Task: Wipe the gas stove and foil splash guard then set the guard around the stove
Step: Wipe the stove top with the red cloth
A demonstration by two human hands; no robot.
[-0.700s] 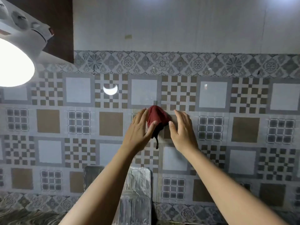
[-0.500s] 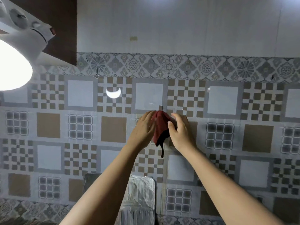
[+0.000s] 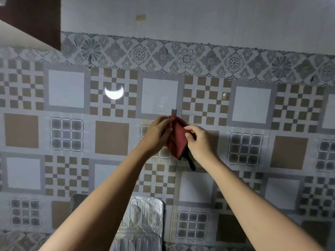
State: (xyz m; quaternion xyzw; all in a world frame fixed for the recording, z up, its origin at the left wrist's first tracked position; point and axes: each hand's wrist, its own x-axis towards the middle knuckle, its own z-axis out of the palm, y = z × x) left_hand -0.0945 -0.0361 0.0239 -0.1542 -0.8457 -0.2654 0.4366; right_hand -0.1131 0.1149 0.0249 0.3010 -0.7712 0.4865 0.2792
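A dark red cloth (image 3: 176,136) with a black edge and dangling loop hangs against the tiled wall (image 3: 112,136), just below a small hook (image 3: 174,111). My left hand (image 3: 156,134) grips the cloth's left side near its top. My right hand (image 3: 197,140) pinches its right edge with thumb and curled fingers. Low in the view, the silver foil splash guard (image 3: 143,223) leans upright against the wall, partly hidden behind my left forearm. The gas stove is out of view.
A dark brown cabinet (image 3: 34,17) juts out at the top left. A crescent of reflected light (image 3: 114,92) shines on a tile. The patterned tile border (image 3: 199,58) runs across the wall above the hands.
Both hands went from lying open beside the cloth to gripping it. The view shifted, so the lamp at the left has dropped out of sight.
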